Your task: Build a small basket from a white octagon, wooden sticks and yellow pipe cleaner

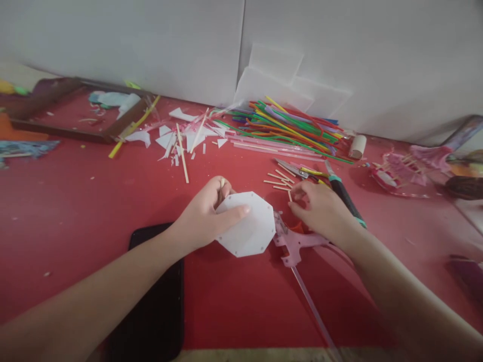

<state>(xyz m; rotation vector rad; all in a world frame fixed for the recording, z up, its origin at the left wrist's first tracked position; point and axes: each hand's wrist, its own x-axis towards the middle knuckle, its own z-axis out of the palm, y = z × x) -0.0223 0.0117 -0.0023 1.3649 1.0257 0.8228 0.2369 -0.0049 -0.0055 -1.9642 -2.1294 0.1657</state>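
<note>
My left hand (pixel 206 213) grips a white octagonal paper piece (pixel 251 229) on the red table (pixel 94 201), thumb laid across its top and fingers curled round its far edge. A small stick tip shows between those fingers. My right hand (pixel 320 208) rests to the right with fingers curled, its fingertips pinching a short wooden stick (pixel 290 195) from a loose scatter of sticks (pixel 279 180). A pink plastic piece (pixel 296 244) with a long clear straw (pixel 313 306) lies just beneath the right hand.
A pile of coloured straws (pixel 287 125) lies at the back by the white wall, with paper scraps (pixel 188 133) to its left. A dark phone (pixel 154 296) lies under my left forearm. A black-handled tool (pixel 345 196), a wooden frame (pixel 75 108) and pink craft bits (pixel 403 168) surround the work.
</note>
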